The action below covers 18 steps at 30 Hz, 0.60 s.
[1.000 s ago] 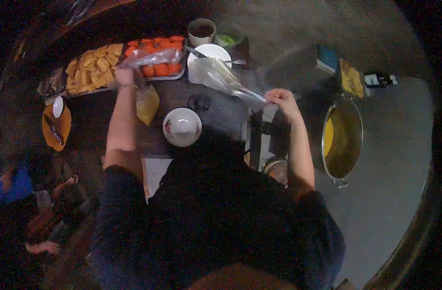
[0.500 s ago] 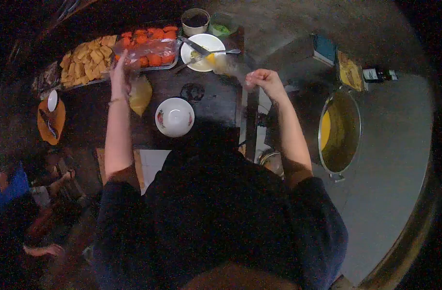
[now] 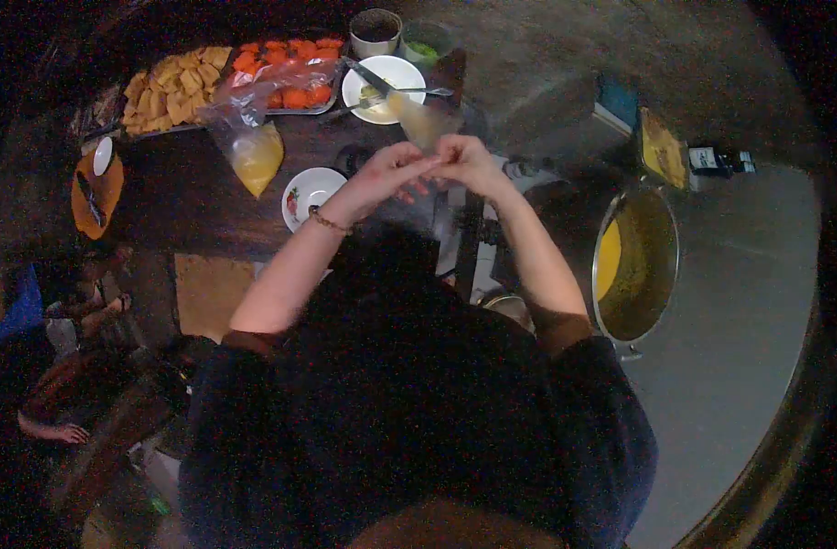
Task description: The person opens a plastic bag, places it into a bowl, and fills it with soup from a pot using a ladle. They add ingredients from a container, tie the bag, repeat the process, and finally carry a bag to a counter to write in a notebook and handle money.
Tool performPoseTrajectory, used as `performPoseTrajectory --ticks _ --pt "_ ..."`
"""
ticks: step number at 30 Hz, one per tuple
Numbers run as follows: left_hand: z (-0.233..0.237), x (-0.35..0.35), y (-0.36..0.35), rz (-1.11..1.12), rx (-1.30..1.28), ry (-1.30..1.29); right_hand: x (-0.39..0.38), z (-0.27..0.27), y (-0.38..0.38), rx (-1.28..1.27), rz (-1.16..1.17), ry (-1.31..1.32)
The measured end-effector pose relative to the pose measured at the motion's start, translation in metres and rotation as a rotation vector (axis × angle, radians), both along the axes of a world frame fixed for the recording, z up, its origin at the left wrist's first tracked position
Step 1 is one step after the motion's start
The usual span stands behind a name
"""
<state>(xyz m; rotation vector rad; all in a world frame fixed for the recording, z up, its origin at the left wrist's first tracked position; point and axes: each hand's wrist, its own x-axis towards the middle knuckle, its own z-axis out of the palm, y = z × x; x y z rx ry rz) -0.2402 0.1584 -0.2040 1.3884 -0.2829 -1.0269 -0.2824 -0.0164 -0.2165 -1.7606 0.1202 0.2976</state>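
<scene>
My left hand point(image 3: 393, 178) and my right hand point(image 3: 469, 166) meet above the dark table's right part, thumbs and fingertips pinched together. What they hold is too small and blurred to tell. Just beyond them is a blurred clear plastic bag point(image 3: 422, 124) with pale yellow contents, beside a white plate point(image 3: 384, 117) with utensils on it. A second plastic bag point(image 3: 257, 163) of yellow liquid lies left of my hands, its clear upper part over a tray of orange-red pieces point(image 3: 295, 97). My left forearm partly covers a white bowl point(image 3: 312, 192).
Light brown pieces point(image 3: 177, 89) fill the tray's left part. Two small containers, one dark-filled point(image 3: 375, 33) and one green-filled point(image 3: 425, 46), stand behind the plate. A large pot point(image 3: 636, 265) holding yellow liquid is at right. Another person's arm point(image 3: 57, 430) shows at lower left.
My left hand has left the yellow bag and moved right to meet my right hand. My right hand has shifted slightly left. The view has shifted a little.
</scene>
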Motion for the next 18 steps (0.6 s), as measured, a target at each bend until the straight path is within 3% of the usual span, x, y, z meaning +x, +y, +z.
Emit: performPoseTrajectory --ticks 2,4,6,8,10,11,13,14,16,17,18 --pt "-0.011 -0.001 -0.001 -0.025 -0.107 0.114 -0.006 0.009 0.016 0.303 0.165 0.049" --pt "-0.015 0.000 0.004 -0.045 -0.212 0.228 -0.007 -0.001 0.015 0.326 0.181 0.024" --pt "-0.015 0.004 0.017 0.093 -0.303 0.124 -0.001 -0.004 0.010 0.353 0.163 0.015" --pt "-0.020 0.026 0.042 0.199 -0.083 -0.229 0.015 0.002 0.002 0.289 -0.051 -0.042" --pt "-0.003 0.032 0.067 0.358 0.391 -1.067 0.038 -0.019 -0.017 -0.180 -0.236 -0.130" --pt "0.008 0.027 0.072 0.358 0.402 -1.068 0.041 -0.028 -0.017 -0.169 -0.231 -0.129" --pt "0.023 0.014 0.082 0.272 0.536 -1.650 0.050 -0.029 -0.003 -0.661 -0.196 -0.309" --pt "0.023 0.011 0.091 0.275 0.548 -1.652 0.055 -0.049 0.007 -0.692 -0.199 -0.408" --pt "0.015 0.013 0.118 0.257 0.798 -1.638 0.064 -0.065 0.023 -0.326 -0.108 -0.317" --pt "0.011 0.017 0.132 0.239 0.865 -1.480 0.066 -0.072 0.031 -0.317 -0.105 -0.322" --pt "0.015 0.017 0.138 0.235 0.873 -1.484 0.064 -0.077 0.042 -0.209 -0.043 -0.119"
